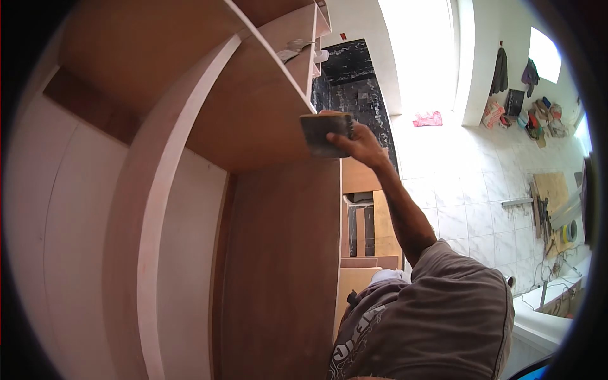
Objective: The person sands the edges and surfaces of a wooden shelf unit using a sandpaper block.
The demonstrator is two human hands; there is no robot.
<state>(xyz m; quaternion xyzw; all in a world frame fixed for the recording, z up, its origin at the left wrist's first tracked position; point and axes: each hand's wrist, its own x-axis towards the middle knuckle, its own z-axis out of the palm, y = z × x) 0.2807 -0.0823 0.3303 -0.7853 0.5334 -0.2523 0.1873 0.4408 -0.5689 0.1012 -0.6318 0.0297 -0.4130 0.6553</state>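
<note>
My right hand [360,144] is closed around a dark, flat, rectangular sanding block [322,136], with the thumb across its near face. The block has a tan upper edge and a ragged side by the fingers. It is at the front end of a pale-edged shelf board [278,66] of a large wooden cabinet; whether they touch, I cannot tell. Below the hand stands a brown upright panel [278,253] of the same cabinet. My left hand does not show.
A curved pale-edged divider [164,164] crosses the cabinet on the left. Whitish crumpled material [294,49] lies on an upper shelf. Boards [373,261] are beside the cabinet. Across the tiled floor [449,209] are a wooden board [550,202] with tools, cables, and several bags and clothes [538,117].
</note>
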